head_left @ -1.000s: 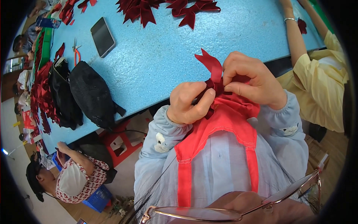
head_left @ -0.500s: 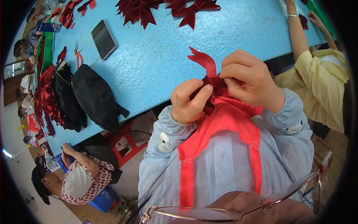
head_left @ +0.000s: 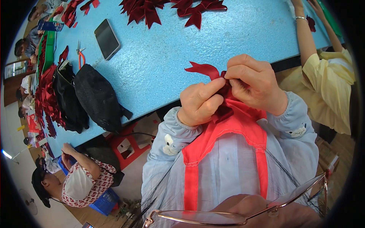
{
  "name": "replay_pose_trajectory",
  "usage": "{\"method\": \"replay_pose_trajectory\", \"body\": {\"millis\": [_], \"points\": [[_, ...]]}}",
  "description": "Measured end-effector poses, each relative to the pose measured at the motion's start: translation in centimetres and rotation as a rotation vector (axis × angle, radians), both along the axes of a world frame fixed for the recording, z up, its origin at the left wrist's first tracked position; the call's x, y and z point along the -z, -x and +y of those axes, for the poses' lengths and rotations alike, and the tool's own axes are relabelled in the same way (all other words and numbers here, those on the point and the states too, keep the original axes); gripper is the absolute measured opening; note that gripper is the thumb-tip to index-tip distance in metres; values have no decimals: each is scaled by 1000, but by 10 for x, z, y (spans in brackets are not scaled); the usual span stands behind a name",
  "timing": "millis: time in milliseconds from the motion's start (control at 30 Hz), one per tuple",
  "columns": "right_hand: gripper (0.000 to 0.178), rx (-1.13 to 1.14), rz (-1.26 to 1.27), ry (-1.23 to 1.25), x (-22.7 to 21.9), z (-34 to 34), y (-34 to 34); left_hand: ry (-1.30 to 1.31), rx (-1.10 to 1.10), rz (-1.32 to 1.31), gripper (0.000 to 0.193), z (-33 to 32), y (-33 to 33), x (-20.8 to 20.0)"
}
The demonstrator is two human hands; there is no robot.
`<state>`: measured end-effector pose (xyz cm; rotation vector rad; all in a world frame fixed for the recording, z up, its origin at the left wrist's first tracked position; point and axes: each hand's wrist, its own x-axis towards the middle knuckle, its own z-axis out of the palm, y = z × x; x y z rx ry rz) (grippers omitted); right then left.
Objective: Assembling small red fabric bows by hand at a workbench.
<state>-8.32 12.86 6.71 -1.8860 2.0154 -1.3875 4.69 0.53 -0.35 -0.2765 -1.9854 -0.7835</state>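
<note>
In front of my chest, both hands grip a dark red velvet ribbon bow. One forked tail of it sticks up and to the left above my fingers, showing a smoother red side. My left hand is closed round the lower left of the bow, its index finger and thumb stretched toward the knot. With thumb and fingers pinched, my right hand holds the bow's upper right by the knot. Much of the bow is hidden behind my fingers. Below it hangs the red apron I am wearing.
On the blue table lie several dark red bows, a phone, orange-handled pliers and black bags. More ribbon is heaped at the left. A person in yellow works at the right, another at lower left.
My left hand has moved up and right, bringing its index finger and thumb closer to my right fingertips. The ribbon tail has tipped down to the left.
</note>
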Motion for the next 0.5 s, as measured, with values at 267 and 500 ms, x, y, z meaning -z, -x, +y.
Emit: {"method": "replay_pose_trajectory", "body": {"millis": [267, 500], "points": [[21, -34, -8, 3, 2, -3, 1, -75, -97, -19, 29, 10, 4, -7], [22, -15, -24, 1, 2, -4, -4, -114, -85, -40, 29, 9, -1, -5]]}}
